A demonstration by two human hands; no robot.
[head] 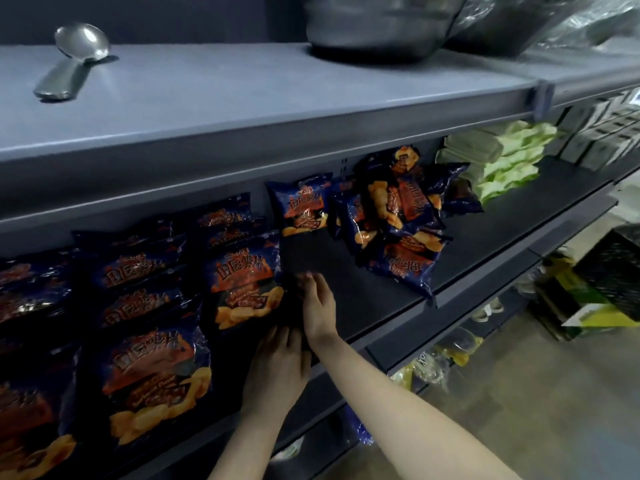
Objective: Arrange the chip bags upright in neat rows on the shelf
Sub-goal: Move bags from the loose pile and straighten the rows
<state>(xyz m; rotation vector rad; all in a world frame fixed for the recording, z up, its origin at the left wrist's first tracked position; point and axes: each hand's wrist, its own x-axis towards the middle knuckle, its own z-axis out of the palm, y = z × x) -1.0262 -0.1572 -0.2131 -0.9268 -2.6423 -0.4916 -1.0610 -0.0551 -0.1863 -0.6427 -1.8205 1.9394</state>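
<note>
Dark blue chip bags with orange print stand upright in rows on the left of the black shelf [485, 237]. The front bag of the rightmost row [242, 285] has both my hands at its lower right side. My right hand [318, 306] lies with straight fingers against the bag's right edge. My left hand [277, 368] is below it, at the bag's bottom corner near the shelf lip; its fingers are partly hidden. One bag [301, 206] stands alone further back. A loose pile of bags [398, 220] lies jumbled to the right.
A grey upper shelf [242, 98] overhangs, carrying a metal ladle [72, 60] and a dark pot [377, 26]. Green-white packs [502, 161] are stacked right of the pile. Boxes [588, 306] and bagged goods sit on the floor and lower shelf at right.
</note>
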